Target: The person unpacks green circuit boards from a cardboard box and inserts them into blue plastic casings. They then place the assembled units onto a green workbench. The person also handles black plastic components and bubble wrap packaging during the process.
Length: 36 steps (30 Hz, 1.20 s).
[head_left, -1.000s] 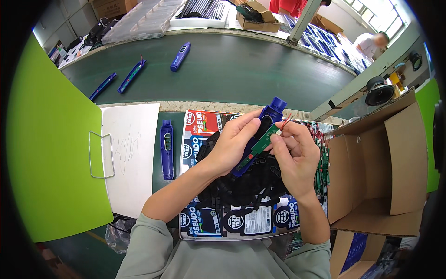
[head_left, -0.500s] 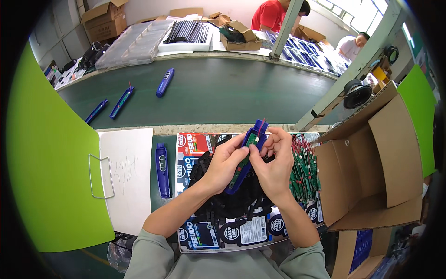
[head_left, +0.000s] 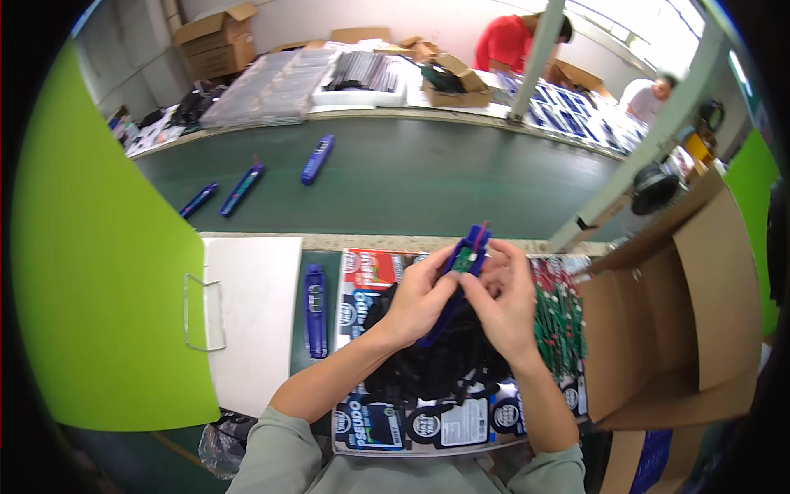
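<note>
Over the heap of black parts (head_left: pixel 440 375), the blue shell (head_left: pixel 445 319) is clasped in the grip of the left hand (head_left: pixel 421 300), that of the right hand (head_left: pixel 508 305) being unclear, and the green circuit board (head_left: pixel 466 258) inside is best pressed evenly, red wires (head_left: pixel 482 233) kept unpinched.

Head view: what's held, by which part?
Left hand grips the middle of a long blue plastic casing with a green circuit board inside; right hand touches there too, grip unclear.

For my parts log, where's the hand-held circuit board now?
In the head view, just right of centre, the green circuit board lies in the blue casing, between the left hand and right hand.
</note>
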Each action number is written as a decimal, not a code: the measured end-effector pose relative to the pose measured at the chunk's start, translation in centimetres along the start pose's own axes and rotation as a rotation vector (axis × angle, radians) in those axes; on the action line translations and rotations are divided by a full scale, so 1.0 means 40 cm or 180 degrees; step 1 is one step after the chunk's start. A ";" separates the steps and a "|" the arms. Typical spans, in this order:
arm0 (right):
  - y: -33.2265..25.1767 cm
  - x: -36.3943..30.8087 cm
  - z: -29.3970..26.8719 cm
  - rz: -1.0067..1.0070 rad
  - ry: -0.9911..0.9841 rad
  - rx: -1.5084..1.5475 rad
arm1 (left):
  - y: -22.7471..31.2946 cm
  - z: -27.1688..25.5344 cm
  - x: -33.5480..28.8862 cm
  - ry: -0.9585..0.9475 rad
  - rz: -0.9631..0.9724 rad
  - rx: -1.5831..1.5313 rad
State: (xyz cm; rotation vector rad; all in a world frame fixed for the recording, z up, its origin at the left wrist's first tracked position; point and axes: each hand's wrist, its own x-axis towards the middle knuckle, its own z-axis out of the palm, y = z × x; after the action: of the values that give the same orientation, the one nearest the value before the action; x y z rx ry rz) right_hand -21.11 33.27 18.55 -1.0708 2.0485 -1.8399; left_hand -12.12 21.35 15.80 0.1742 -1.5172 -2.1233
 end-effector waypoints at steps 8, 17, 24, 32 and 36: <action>0.016 -0.068 -0.102 -0.0229 0.0053 -0.1145 | -0.065 -0.356 0.395 0.1070 -0.0140 0.1726; 0.090 -0.046 -0.145 -0.0444 -0.0558 -0.2226 | -0.211 -0.599 0.624 0.1216 -0.0432 0.3660; 0.152 0.048 -0.064 -0.1030 -0.1060 -0.3210 | -0.224 -0.643 0.608 0.0861 0.0140 0.5248; 0.106 0.040 -0.073 -0.0803 -0.1135 -0.2804 | -0.065 -0.798 0.485 0.3198 0.0440 0.6141; 0.076 0.031 -0.095 -0.0733 -0.0928 -0.2500 | -0.042 -0.911 0.436 0.2105 -0.0378 0.5858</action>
State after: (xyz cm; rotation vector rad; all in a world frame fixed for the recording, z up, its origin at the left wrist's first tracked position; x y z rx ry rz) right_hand -25.37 35.42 16.94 -1.6830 2.5804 -0.8273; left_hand -13.35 -17.40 4.31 1.3512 -2.3535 0.0135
